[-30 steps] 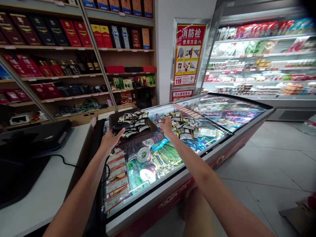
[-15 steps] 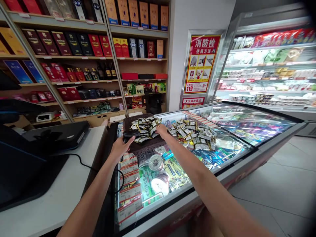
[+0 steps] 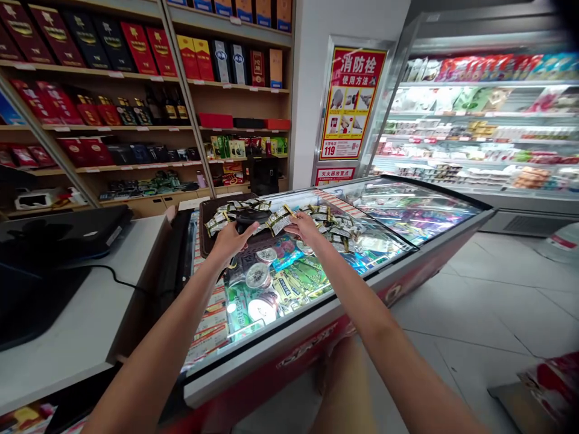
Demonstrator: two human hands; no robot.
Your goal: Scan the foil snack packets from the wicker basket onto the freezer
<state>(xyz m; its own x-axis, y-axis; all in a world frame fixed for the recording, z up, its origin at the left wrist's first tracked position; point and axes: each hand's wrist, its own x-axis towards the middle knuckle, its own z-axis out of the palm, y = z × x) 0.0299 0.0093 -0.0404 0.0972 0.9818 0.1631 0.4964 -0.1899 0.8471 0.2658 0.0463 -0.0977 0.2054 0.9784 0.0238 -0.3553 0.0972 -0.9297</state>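
My left hand [image 3: 231,242] is closed around the handle of a black handheld barcode scanner [image 3: 251,218], its head pointing toward my right hand. Between the fingers of my right hand [image 3: 304,229] is a small silver, black and gold snack packet [image 3: 278,222], held up just beyond the scanner's head. Behind the scanner, a dark brown tray [image 3: 207,212] holds more packets [image 3: 218,222] of the same look, partly covered by my left hand and the scanner. To the right of my right hand, a loose pile of similar packets [image 3: 341,228] lies on the glass.
Below the hands is a chest freezer with a glass top [image 3: 312,283], frozen goods showing through. A white counter [image 3: 122,256] with a cable [image 3: 113,274] stands at left. Shelves of boxes [image 3: 226,60] line the back; a refrigerated display [image 3: 474,120] stands at right.
The view has swung right and down. My right hand has lifted a packet from the tray area and turned it toward the scanner. The scanner stays in my left hand, now nearer the packet.
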